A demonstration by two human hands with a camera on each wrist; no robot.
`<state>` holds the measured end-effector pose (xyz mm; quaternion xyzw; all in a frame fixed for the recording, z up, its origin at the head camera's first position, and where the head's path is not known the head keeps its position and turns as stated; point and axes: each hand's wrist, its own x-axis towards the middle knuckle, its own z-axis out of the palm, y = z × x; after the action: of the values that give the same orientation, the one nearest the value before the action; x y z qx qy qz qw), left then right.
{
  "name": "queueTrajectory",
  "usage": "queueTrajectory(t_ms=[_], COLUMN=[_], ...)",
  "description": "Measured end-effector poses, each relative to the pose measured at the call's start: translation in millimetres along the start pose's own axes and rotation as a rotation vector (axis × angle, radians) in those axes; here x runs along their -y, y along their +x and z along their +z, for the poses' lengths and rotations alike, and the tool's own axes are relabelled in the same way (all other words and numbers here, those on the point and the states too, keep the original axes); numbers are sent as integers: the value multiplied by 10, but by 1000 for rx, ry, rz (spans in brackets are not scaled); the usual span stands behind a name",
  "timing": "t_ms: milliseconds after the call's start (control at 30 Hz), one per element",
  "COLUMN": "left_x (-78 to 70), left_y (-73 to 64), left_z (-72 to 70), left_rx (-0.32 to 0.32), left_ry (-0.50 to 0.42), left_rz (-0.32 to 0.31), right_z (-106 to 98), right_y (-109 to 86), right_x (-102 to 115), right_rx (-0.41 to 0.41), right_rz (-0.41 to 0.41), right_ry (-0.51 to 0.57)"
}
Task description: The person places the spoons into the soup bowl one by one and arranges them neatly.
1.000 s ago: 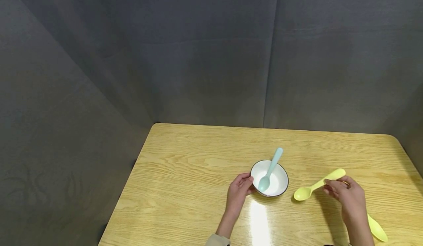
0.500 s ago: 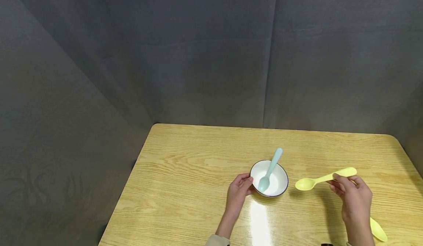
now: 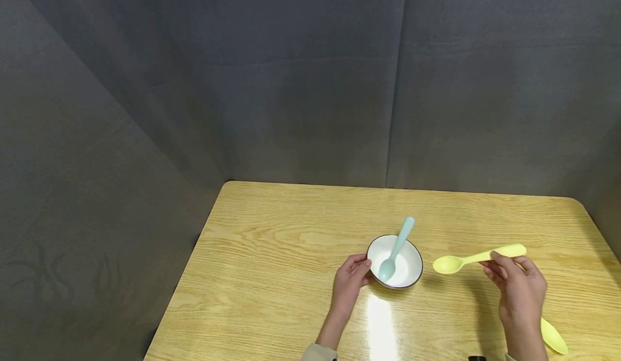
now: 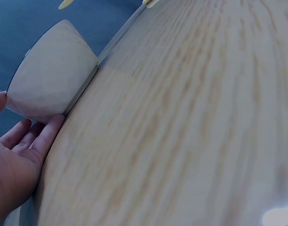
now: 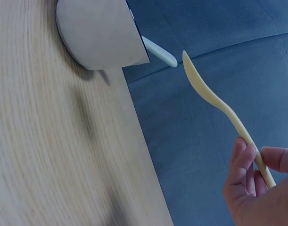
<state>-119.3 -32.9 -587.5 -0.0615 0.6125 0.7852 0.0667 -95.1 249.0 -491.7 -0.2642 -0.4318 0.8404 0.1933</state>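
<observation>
1. My left hand (image 3: 350,275) is clamped on the white bowl (image 3: 408,268), thumb at its dark rim and fingers against the outside below, on the side facing the table's left edge.
2. The bowl sits upright on the wooden table (image 3: 271,275), right of centre and well in from the far edge.
3. A pale teal spoon (image 3: 397,249) leans inside the bowl, its scoop at the bottom and its handle sticking out over the rim toward the far edge.
4. My right hand (image 3: 520,288) pinches a yellow spoon (image 3: 473,258) by the handle, holding it above the table; its scoop points toward the left edge, near the bowl but apart from it.
5. A second yellow spoon (image 3: 554,337) lies toward the table's near right corner, partly hidden by my right forearm.
6. Dark cloth (image 3: 301,91) hangs beyond the far edge.
</observation>
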Motion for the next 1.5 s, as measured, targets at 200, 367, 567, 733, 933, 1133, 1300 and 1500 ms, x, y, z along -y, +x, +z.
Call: queueTrajectory(t_ms=[200,367,567,733,933,1133,1300,1500], left_x=[1,-7,-2,5,5,1,0,-12], left_y=[-1,-6,-1,0,-2,1,5,-7], left_z=[-5,-2,-9,-9,-3,5,7,12], left_rx=[0,3,10,3,0,0,-4,-6], left_ry=[11,7,0,10,0,-5,-9,-7], left_rz=[-3,-5,3,1,0,0,1,5], right_z=[66,100,123,141,157,158,158,162], right_y=[-13,-35,-58,-70,-77,-75,-75,-70], right_x=[-12,-26,-55,-88,-123,-150,-164,-169], right_rx=[29,55,93,110,104,105,113,103], right_rz=[-8,-4,-9,-7,6,18,21,29], right_ry=[20,44,56,42,23,14,4,6])
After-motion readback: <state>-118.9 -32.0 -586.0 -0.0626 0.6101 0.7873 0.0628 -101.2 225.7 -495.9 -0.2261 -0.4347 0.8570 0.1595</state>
